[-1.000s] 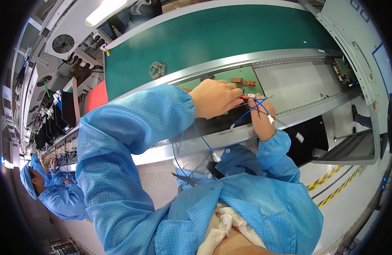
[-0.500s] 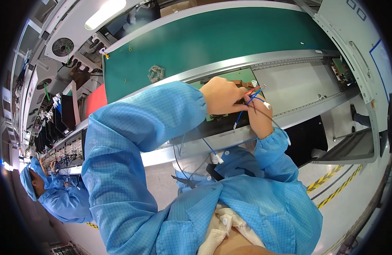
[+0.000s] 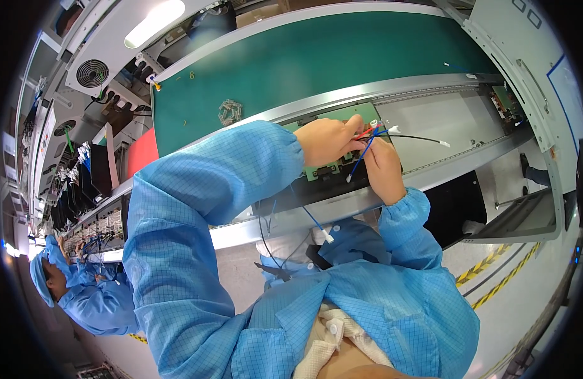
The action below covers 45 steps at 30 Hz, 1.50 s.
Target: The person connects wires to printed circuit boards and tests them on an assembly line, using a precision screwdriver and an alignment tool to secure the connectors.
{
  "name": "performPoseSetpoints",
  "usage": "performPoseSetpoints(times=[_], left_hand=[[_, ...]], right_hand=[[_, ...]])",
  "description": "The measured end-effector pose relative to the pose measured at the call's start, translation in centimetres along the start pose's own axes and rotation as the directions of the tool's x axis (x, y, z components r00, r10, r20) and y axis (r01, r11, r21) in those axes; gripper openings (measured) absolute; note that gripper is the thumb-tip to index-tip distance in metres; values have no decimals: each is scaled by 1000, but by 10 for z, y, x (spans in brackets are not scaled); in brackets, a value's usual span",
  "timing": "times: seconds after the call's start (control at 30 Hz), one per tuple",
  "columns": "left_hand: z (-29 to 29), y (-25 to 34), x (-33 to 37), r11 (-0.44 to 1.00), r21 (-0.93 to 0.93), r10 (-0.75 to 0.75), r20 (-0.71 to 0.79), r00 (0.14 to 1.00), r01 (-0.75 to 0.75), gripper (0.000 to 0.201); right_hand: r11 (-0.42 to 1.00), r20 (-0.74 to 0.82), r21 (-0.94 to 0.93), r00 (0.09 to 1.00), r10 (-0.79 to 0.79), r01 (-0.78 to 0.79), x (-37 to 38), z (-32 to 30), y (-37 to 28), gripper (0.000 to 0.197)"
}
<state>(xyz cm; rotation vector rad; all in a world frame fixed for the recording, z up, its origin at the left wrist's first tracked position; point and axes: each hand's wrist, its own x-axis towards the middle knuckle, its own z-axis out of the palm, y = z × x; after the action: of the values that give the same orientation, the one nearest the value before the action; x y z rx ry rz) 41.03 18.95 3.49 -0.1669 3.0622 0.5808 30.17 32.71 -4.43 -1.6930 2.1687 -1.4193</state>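
Observation:
Both hands meet over a green circuit board (image 3: 362, 112) in a dark carrier on the rail line. Between my fingers is a bundle of cables (image 3: 371, 143) in red, blue and black, with white plugs at several ends. My left hand (image 3: 329, 143) pinches the bundle from the left, its fingertips partly hidden. On the other side my right hand (image 3: 385, 169) is closed on the same cables, lower down. A black cable (image 3: 421, 138) sticks out to the right past my right hand, and a blue one hangs down between the hands.
Behind the rail lies a green work surface (image 3: 291, 57) with a small pile of metal parts (image 3: 230, 112). Loose cables (image 3: 316, 223) hang at the front edge. A co-worker (image 3: 83, 287) in blue works at the left. A white cabinet door (image 3: 525, 69) stands at the right.
The black cable has swung from hanging over my right wrist to pointing right. The plug ends have shifted, and my right hand's fingers have risen and straightened slightly around the bundle.

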Motion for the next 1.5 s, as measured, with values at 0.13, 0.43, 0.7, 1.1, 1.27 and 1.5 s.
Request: performPoseSetpoints(times=[0.13,0.43,0.7,1.1,1.27,1.5], left_hand=[[-10,1,2,999,-34,5,81,997,-2,36],[-10,4,18,970,-218,-57,232,971,109,43],[-43,1,33,936,-353,94,259,961,3,44],[-26,6,54,898,-439,119,193,974,-22,24],[-26,6,57,952,-291,130,118,985,-91,23],[-22,-16,79,959,-284,9,123,992,26,30]], right_hand=[[968,33,240,997,65,-71,-6,2,2,19],[916,-36,312,960,277,-253,4,7,-5,20],[981,-63,120,985,161,-153,10,9,-6,24],[984,-88,-177,996,1,-16,3,-4,-12,18],[996,-85,-84,996,0,-8,5,-4,-7,17],[860,7,-511,1000,-12,14,19,-12,-11,20]])
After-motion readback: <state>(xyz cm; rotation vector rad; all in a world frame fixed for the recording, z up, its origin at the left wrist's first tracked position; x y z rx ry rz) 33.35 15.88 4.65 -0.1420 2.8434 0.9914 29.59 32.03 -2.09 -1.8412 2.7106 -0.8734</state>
